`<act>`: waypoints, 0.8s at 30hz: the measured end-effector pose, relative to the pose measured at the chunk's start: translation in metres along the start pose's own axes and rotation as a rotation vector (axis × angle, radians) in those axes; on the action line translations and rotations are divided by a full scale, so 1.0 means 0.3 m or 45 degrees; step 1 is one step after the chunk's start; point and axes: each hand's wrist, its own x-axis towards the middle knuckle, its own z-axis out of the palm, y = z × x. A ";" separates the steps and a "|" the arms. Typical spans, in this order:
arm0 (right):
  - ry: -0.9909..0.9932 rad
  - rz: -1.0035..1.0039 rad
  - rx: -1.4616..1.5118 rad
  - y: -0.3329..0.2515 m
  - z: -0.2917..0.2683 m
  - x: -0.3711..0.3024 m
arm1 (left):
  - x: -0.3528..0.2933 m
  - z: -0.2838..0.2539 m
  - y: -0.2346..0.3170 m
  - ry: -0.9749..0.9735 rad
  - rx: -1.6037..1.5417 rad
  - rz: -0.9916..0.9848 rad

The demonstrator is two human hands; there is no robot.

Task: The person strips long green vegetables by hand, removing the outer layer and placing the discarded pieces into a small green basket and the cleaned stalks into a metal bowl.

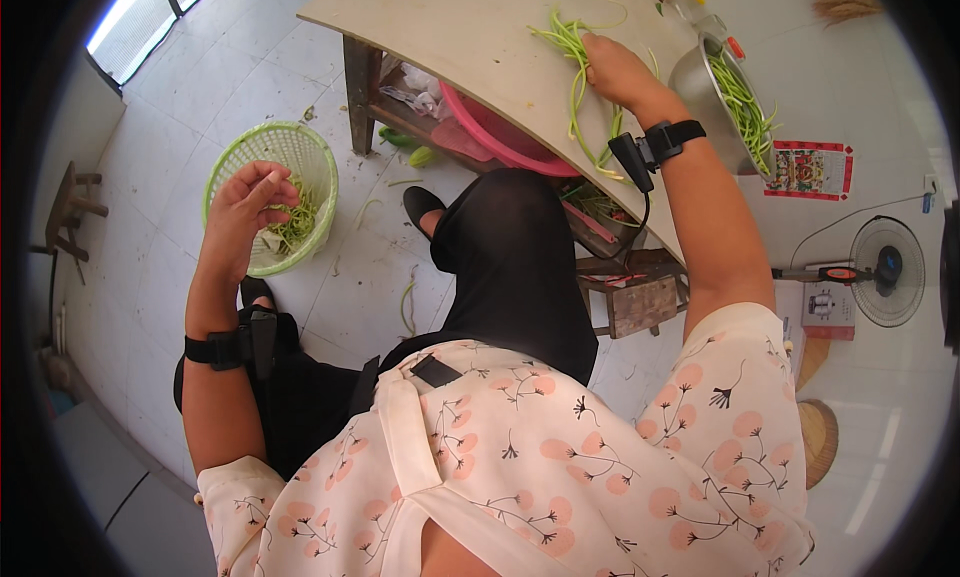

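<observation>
My right hand (pixel 618 72) is closed around a bunch of long, thin garlic scapes (pixel 575 92) over the tabletop (pixel 450 27). Some of the green stems loop and hang past the table edge toward my wrist. Above a pale green mesh basket (pixel 325 157) on the floor is my left hand (pixel 258 197), its fingers loosely curled and apart, with nothing visible in them. Green scraps (pixel 295 227) lie inside the basket. To the right of my right hand, a metal bowl (pixel 690 82) stands tilted in view, holding many green stem pieces (pixel 738 97).
A pink basin (pixel 520 152) sits under the table, near plastic bags (pixel 420 92) and green vegetables (pixel 422 157). Stem bits (pixel 408 302) are scattered on the tiled floor. A wooden stool (pixel 640 307) and a fan (pixel 888 267) are at right; jars (pixel 710 25) stand behind the bowl.
</observation>
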 end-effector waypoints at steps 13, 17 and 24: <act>0.044 0.557 0.443 0.067 -0.206 0.004 | 0.002 0.010 0.006 -0.018 0.010 0.015; 0.249 0.656 0.876 0.110 -0.259 -0.002 | 0.008 0.013 0.005 -0.025 0.009 0.011; 0.558 0.736 1.459 0.149 -0.251 -0.008 | 0.000 0.006 0.009 -0.015 0.024 0.005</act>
